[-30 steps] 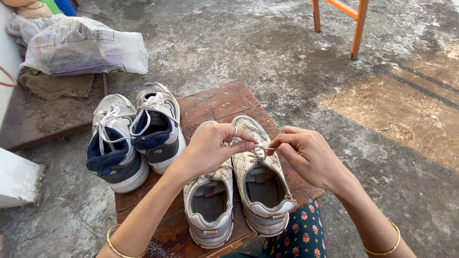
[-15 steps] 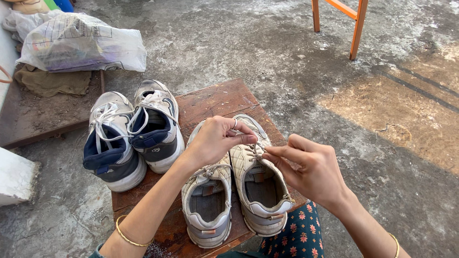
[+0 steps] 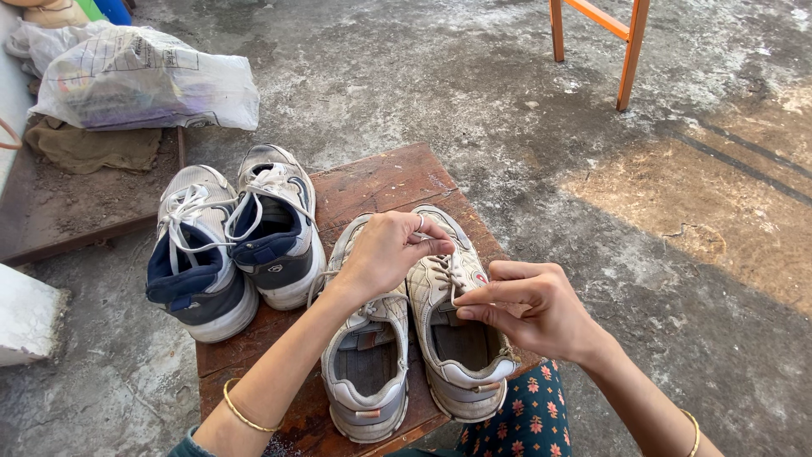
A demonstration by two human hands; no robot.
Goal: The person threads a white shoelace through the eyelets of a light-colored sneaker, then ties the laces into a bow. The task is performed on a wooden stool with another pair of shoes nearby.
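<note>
Pale lace [image 3: 446, 272] of worn grey sneaker [image 3: 461, 338] on the brown wooden stool [image 3: 372, 182] is being pinched — right hand [image 3: 529, 306] and left hand [image 3: 391, 251] both closed narrow on it.

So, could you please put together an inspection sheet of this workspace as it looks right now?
Surface: worn wooden table on a stained concrete floor.
Job's things: beige shoe with its lace pinched by both hands; matching shoe beside it, touching.
Clutter: pair of white and navy sneakers at the table's left edge.
Grippers: left hand over the shoe's toe end, fingers closed on the lace; right hand pinching the lace near the tongue.
Cables: nothing seen.
Surroundings: plastic bag and brown cloth far left; orange chair legs at the top.
</note>
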